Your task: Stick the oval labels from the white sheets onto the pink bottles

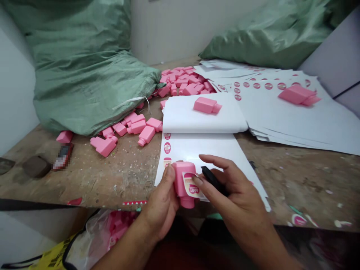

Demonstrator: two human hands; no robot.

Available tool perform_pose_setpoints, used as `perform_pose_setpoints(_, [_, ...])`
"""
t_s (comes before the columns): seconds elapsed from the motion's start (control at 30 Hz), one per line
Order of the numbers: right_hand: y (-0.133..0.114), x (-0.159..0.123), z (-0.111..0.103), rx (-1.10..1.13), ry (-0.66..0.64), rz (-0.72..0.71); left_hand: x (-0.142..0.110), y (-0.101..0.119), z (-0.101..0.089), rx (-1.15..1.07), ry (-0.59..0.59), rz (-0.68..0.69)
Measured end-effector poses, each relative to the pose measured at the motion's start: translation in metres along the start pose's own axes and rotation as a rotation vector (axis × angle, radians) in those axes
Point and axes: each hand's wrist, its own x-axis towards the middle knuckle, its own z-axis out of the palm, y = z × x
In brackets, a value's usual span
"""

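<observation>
"Pink plastic bottle, squarish with a short neck [181,176], held neck toward the wearer at the counter's near edge. Why like that?"

"Probably to offer its flat face to the right. Left hand [161,206] has its fingers closed round the body, thumb up by the base, so I reckon it can't twist. Some fingertips are hidden tho."

"And the other one?"

"Right hand [239,195] is half open, thumb tip on the white paper label with pink print [190,183], which juts past the bottle's side. Slim black pen-like tool [213,180] sits in those same fingers, index lifted off it. Guess that saves putting it down."

"lol why's a second pink bottle [206,105] lying on the folded-back white label sheet [180,122]?"

"Paperweight, imo, so the flap doesn't spring back. Loose pink bottles [185,80] sit by the slumped green woven sack [92,90] on the brown wooden counter [129,168], handy for grabbing."
</observation>
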Motion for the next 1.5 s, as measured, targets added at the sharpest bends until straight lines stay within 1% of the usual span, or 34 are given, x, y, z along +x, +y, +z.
perform_pose_setpoints(0.23, [0.001, 0.001, -0.001, -0.056, 0.024, -0.047, -0.001, -0.005, 0.0, 0.023, 0.006, 0.023])
perform_pose_setpoints(0.37, [0.003, 0.001, 0.002, -0.052, 0.041, -0.046, -0.002, -0.006, -0.001, 0.036, 0.015, 0.033])
perform_pose_setpoints(0.53, [0.004, 0.001, 0.003, -0.048, 0.043, -0.03, -0.003, -0.007, -0.003, 0.088, 0.034, 0.081])
perform_pose_setpoints(0.77, [0.005, 0.0, 0.004, -0.071, 0.041, -0.031, -0.004, -0.008, -0.003, 0.133, 0.027, 0.094])
perform_pose_setpoints(0.87, [0.006, 0.0, 0.003, -0.1, 0.033, -0.054, -0.005, -0.007, -0.003, 0.202, 0.015, 0.074])
perform_pose_setpoints(0.97, [0.008, 0.0, 0.003, -0.188, 0.045, -0.122, -0.006, -0.007, -0.004, 0.306, 0.005, 0.069])
perform_pose_setpoints(1.03, [0.009, 0.001, 0.003, -0.338, 0.067, -0.219, -0.005, -0.009, -0.006, 0.369, 0.013, 0.119])
perform_pose_setpoints(1.13, [0.011, 0.003, -0.001, -0.642, 0.097, -0.42, -0.003, -0.012, -0.008, 0.452, 0.047, 0.208])
perform_pose_setpoints(1.2, [0.013, 0.005, -0.008, -0.741, 0.078, -0.476, -0.003, -0.013, -0.008, 0.437, 0.081, 0.219])
perform_pose_setpoints(1.23, [0.013, 0.007, -0.013, -0.731, 0.06, -0.459, -0.003, -0.013, -0.007, 0.403, 0.1, 0.199])
perform_pose_setpoints(1.27, [0.013, 0.008, -0.018, -0.679, 0.043, -0.411, -0.004, -0.012, -0.005, 0.357, 0.119, 0.165])
perform_pose_setpoints(1.33, [0.011, 0.011, -0.026, -0.497, 0.015, -0.264, -0.006, -0.01, -0.002, 0.276, 0.14, 0.087])
perform_pose_setpoints(1.4, [0.007, 0.012, -0.028, -0.301, -0.004, -0.127, -0.008, -0.008, 0.001, 0.242, 0.113, 0.033])
perform_pose_setpoints(1.43, [0.005, 0.012, -0.027, -0.23, -0.008, -0.084, -0.009, -0.008, 0.002, 0.239, 0.09, 0.022])
perform_pose_setpoints(1.5, [0.001, 0.012, -0.02, -0.164, -0.025, -0.048, -0.011, -0.008, 0.003, 0.246, 0.041, 0.008])
